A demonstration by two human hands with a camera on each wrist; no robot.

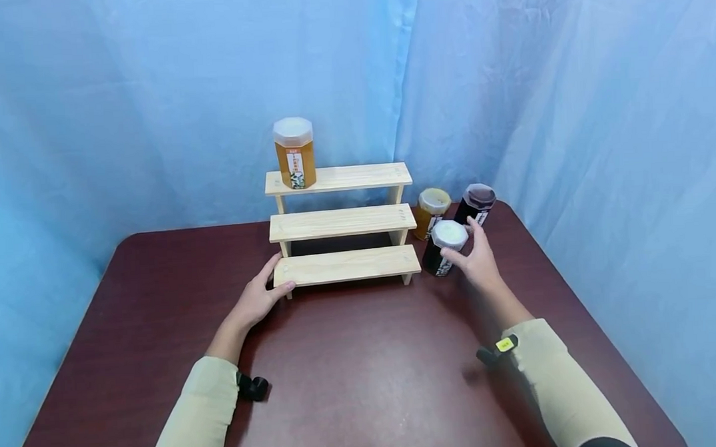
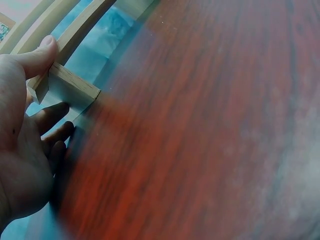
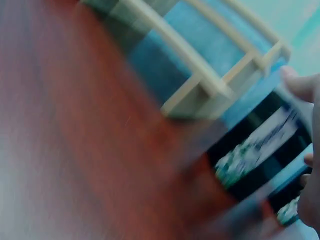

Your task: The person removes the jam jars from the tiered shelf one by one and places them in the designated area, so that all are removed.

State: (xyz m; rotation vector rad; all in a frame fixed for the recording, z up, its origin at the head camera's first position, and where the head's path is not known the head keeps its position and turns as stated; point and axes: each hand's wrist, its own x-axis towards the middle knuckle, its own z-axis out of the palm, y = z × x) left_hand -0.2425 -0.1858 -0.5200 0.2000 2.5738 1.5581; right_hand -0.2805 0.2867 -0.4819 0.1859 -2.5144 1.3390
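A three-tier wooden step shelf is stood at the far middle of the dark red table, its steps rising toward the blue curtain. The shelf's lowest step is gripped at its left end by the left hand: the thumb is laid over the top of the board and the fingers are tucked beneath it, apparently so that the shelf is kept steady.

At about three o'clock from the lowest step, just beside its right end, a dark jar with a white lid is stood on the table. It is grasped near the lid by the right hand, the fingers curled round its side; the right wrist view is blurred, yet the jar's label can be made out near the shelf's leg.

Behind this jar, toward one o'clock, an amber jar with a yellow lid and a dark jar with a dark lid are grouped close together. A honey-coloured jar with a white lid is set upright at the left end of the top step.
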